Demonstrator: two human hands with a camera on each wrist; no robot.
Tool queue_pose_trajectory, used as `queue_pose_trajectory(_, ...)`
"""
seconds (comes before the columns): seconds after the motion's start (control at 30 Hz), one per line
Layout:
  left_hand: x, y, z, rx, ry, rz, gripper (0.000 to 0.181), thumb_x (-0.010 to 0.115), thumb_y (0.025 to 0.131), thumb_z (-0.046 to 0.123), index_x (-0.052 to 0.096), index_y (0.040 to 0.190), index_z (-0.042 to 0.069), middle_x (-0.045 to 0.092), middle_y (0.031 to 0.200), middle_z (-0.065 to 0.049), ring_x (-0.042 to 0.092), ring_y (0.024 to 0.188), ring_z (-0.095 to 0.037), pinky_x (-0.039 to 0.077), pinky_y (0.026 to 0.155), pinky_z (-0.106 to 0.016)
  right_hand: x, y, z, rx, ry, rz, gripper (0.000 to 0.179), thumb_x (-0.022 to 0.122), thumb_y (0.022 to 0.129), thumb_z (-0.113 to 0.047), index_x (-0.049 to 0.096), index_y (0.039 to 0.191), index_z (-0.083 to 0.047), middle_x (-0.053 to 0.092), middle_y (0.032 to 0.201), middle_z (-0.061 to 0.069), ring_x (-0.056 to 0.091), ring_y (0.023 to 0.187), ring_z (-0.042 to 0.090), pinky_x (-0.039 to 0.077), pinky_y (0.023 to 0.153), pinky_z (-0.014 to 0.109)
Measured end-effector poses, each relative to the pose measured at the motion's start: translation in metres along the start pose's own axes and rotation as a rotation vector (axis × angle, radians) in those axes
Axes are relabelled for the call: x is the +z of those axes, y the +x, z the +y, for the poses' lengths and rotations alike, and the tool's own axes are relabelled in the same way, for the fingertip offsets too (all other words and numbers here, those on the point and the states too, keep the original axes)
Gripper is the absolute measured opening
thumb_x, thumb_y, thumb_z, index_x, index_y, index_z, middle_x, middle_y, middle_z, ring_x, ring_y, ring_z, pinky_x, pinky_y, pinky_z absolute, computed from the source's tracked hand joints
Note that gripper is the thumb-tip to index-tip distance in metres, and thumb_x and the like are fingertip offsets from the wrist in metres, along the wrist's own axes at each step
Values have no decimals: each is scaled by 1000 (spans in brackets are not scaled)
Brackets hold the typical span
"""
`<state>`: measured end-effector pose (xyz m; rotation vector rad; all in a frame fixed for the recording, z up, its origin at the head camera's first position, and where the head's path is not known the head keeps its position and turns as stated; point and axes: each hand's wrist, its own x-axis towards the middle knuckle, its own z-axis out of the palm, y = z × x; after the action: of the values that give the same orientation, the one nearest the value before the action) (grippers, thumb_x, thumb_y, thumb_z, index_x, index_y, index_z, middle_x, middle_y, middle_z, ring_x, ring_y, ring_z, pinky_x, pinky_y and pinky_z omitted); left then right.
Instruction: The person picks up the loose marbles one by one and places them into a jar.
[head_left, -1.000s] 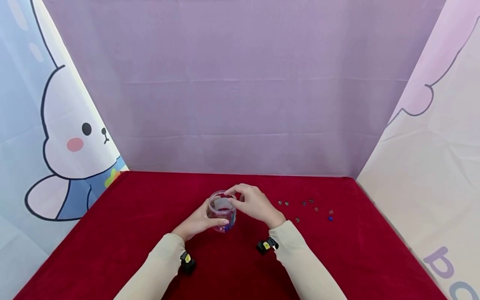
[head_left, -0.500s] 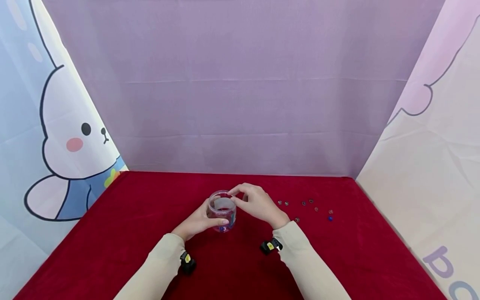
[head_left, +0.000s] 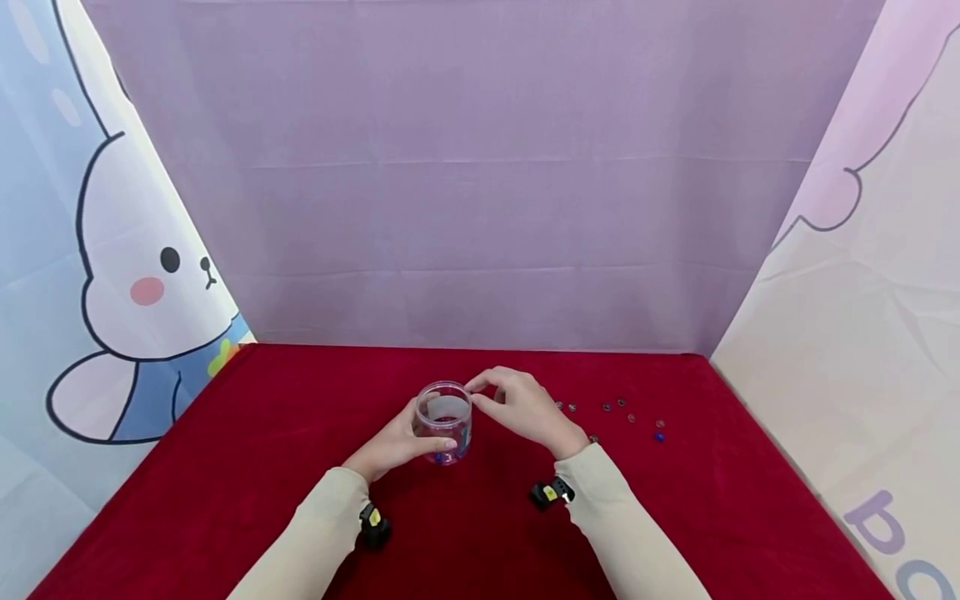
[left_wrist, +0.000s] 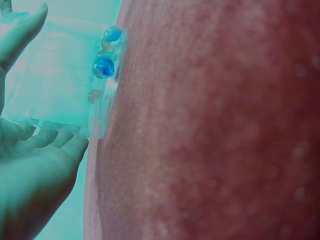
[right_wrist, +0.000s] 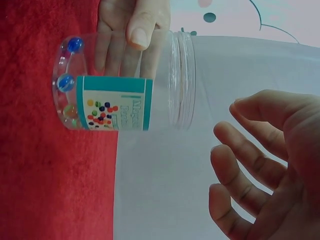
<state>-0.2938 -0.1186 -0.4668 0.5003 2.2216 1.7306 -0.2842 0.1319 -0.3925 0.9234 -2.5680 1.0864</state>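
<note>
My left hand (head_left: pixel 396 439) grips a clear plastic jar (head_left: pixel 444 427), thumb along its near side and fingers round the far side. The jar's mouth faces up and has no lid on. Through the wall in the right wrist view, several glass marbles (right_wrist: pixel 66 82) lie at the bottom, some of them blue. A teal-edged label (right_wrist: pixel 115 102) is stuck on its side. Just right of the rim hovers my right hand (head_left: pixel 521 407), with its fingers loosely bent. Nothing shows between the thumb and fingers in the right wrist view (right_wrist: pixel 265 155).
Several loose marbles lie scattered to the right of my right hand, among them a bright blue marble (head_left: pixel 659 437). A red cloth (head_left: pixel 225 467) covers the table. A lilac curtain (head_left: pixel 480 208) hangs behind it, with printed curtains at both sides.
My right hand has drawn back to the right, from over the jar's mouth to beside its rim. A blue marble has shifted inside the jar's bottom. My left hand keeps its place.
</note>
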Motion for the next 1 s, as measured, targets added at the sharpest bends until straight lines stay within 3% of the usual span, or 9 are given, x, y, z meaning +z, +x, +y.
queue_pose_trajectory(0.27,-1,0,-1,2,10,9,91,81,86,29,24,156,15,47,145,-8,44,131,-29,38,107,-56,-6,-7,9,32,-41,9,17,72,95,-18,73,112,-19,66,107,-8,57,72,11,52,65,28)
queue_pose_trajectory(1.0,-3,-2,-2,17,13,-3,89,81,86,28,26,155,16,46,146,-12,46,131,-28,42,106,-50,-35,-38,38,144,-83,-1,18,70,96,-22,72,114,-23,66,113,-9,59,89,10,53,79,33)
